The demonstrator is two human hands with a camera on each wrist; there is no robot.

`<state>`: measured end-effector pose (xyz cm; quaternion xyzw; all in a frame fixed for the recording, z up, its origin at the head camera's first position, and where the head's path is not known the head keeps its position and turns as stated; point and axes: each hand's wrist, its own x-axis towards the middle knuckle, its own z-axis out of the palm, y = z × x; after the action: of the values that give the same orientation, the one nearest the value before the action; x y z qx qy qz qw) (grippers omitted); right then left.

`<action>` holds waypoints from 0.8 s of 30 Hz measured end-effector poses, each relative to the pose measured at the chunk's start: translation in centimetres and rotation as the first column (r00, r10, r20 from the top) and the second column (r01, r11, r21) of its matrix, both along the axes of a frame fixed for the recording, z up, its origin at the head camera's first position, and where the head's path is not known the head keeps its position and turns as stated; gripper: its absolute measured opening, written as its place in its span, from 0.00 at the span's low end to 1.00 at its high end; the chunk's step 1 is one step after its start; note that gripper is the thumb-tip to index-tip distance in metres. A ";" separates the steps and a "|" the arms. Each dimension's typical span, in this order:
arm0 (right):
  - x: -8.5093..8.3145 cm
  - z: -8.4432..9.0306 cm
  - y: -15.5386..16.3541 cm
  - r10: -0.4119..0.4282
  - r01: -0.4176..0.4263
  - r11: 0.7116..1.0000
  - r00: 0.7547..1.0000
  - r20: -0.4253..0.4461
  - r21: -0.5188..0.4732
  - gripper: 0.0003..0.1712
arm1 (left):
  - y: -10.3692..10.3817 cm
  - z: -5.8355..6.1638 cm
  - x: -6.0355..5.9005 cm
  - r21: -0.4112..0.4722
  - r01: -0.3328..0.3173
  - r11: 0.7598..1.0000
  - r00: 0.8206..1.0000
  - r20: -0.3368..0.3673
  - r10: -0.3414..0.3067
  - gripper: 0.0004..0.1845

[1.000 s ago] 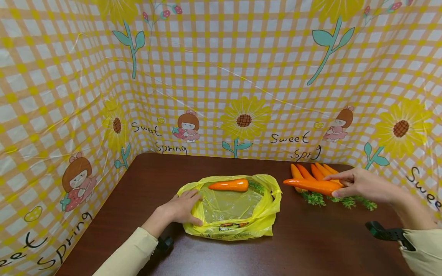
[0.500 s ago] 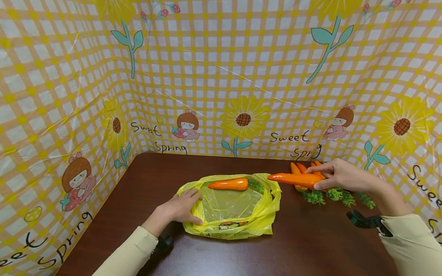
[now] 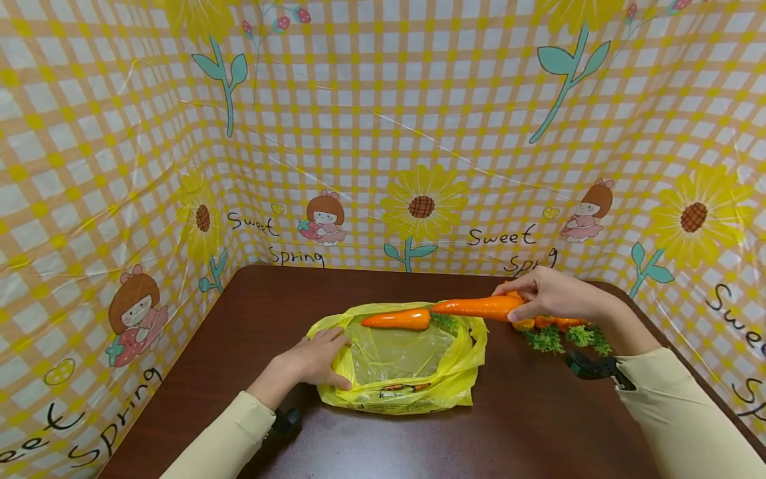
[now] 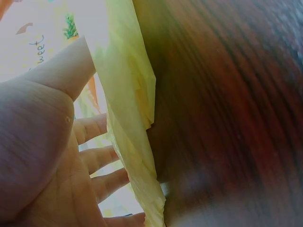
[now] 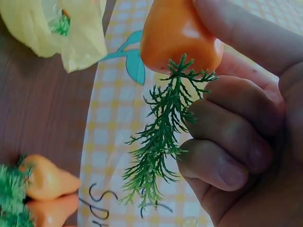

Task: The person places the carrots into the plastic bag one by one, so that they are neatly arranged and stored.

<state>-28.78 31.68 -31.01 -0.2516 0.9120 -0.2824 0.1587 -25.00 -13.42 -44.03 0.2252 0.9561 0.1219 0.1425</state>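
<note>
My right hand [image 3: 559,293] pinches an orange carrot [image 3: 475,307] by its thick end. Its tip points left, over the right rim of a yellow plastic bag [image 3: 413,402]. In the right wrist view, green leaves [image 5: 161,132] hang from the held carrot, beside the curled lower fingers. Another carrot [image 3: 395,320] lies at the back of the bag's wide mouth, tip to the left. My left hand [image 3: 311,359] rests on the bag's left edge with fingers spread. In the left wrist view, the fingers [image 4: 102,158] extend fairly straight against the yellow plastic [image 4: 125,85].
Several more carrots [image 3: 541,322] with leafy tops [image 3: 546,339] lie at the back right of the dark wooden table [image 3: 287,289], partly hidden by my right hand. A checked sheet [image 3: 359,133] with flower prints rises behind the table and along its sides.
My right hand has moved left with the carrot, from above the carrot pile to the bag's right rim. My left hand has stayed on the bag's left edge.
</note>
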 end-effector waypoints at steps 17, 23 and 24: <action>-2.0 -0.3 -6.2 0.117 -0.118 0.993 0.993 -0.021 -0.006 0.29 | 0.0 0.1 -0.2 0.006 0.007 1.000 1.000 -0.004 -0.007 0.45; -2.9 -1.1 -8.0 0.148 -0.147 0.989 0.989 -0.028 0.019 0.26 | 0.0 0.2 -0.2 0.005 0.010 1.000 1.000 0.002 -0.010 0.45; -3.1 -1.3 -8.3 0.146 -0.145 0.989 0.989 -0.029 0.026 0.25 | 0.0 0.1 -0.2 0.004 0.009 1.000 1.000 0.003 -0.009 0.45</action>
<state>-31.83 23.41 -32.30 -0.3200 0.8969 -0.2550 0.1676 -25.16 -13.43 -43.88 0.2299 0.9546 0.1234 0.1439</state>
